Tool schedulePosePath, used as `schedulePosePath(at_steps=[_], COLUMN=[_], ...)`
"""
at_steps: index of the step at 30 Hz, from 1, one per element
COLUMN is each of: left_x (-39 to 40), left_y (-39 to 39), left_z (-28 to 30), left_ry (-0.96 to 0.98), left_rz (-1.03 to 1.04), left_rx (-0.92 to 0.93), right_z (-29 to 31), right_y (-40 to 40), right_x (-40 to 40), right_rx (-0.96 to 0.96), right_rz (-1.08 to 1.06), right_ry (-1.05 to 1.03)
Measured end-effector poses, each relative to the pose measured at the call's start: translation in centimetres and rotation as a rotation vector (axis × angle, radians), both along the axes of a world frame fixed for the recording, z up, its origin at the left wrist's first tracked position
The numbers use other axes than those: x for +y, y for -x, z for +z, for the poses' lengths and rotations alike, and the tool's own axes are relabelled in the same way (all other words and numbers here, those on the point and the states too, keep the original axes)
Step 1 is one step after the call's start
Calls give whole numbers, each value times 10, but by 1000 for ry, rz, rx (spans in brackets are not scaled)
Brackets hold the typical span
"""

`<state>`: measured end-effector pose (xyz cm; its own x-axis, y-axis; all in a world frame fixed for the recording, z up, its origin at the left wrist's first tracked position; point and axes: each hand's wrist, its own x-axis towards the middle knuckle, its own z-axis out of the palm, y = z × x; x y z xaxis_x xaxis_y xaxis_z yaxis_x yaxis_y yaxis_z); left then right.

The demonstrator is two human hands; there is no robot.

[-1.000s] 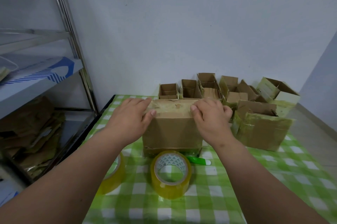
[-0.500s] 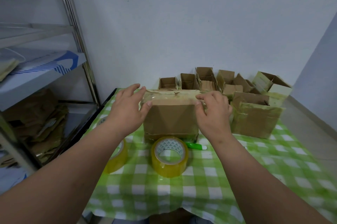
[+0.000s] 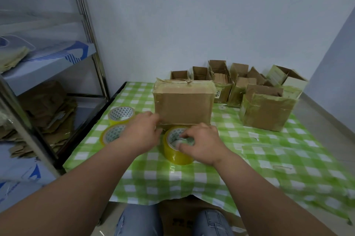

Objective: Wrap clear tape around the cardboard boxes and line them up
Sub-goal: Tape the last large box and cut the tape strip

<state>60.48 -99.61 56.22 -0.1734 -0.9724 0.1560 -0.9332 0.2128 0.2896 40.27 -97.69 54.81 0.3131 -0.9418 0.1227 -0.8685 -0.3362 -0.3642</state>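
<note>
1. Both hands have come off the top of the taped cardboard box (image 3: 183,105) and dropped to the tape roll (image 3: 177,147) in front of it; the camera has also pulled back, so two more rolls now show at the left.
2. Head view, right hand (image 3: 203,142): its fingers are curled over the roll's top rim, fingertips dipping into the core and the thumb against the near outer wall, so it grips the roll. The roll stands on its flat side on the green checked tablecloth (image 3: 269,159), directly under those fingers.
3. Head view, left hand (image 3: 141,134): it sits just left of the roll, fingers bent toward the box's lower left corner. Motion blur hides the fingertips, so I cannot tell whether they pinch a tape end, touch the box, or hold nothing.
4. The box stands upright just beyond both sets of fingertips, its top edge banded with glossy tape.
5. Left of the left hand's fingers lie two spare tape rolls (image 3: 118,124), one behind the other, the nearer partly hidden by the wrist.
6. Beyond the right hand's fingers, to the right, a second taped box (image 3: 267,112) stands apart, with a row of open small boxes (image 3: 221,76) against the wall behind.
7. A metal shelf rack (image 3: 90,30) stands at the far left.
</note>
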Motion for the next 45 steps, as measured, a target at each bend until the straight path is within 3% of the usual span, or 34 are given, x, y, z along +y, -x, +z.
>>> schedulePosePath(at_steps=[3, 6, 9, 13, 20, 23, 45], left_x=[1, 2, 2, 1, -2, 2, 26], left_y=[1, 1, 4, 4, 3, 5, 12], left_z=[-9, -17, -19, -15, -8, -3, 39], left_ry=[-129, -160, -150, -180, -358, -398, -340], left_rz=[-40, -53, -52, -43, 8, 39, 121], left_rx=[-279, -365, -379, -179, 480, 653, 902], right_z=[-1, -2, -1, 6, 17, 18, 40], right_y=[-6, -13, -16, -9, 3, 3, 8], right_x=[4, 4, 4, 3, 6, 9, 23], right_rx=[124, 205, 142, 25, -107, -153, -501], right_rz=[41, 76, 59, -8, -14, 1, 3], right_ry=[-22, -82, -119, -170, -250, -266, -201])
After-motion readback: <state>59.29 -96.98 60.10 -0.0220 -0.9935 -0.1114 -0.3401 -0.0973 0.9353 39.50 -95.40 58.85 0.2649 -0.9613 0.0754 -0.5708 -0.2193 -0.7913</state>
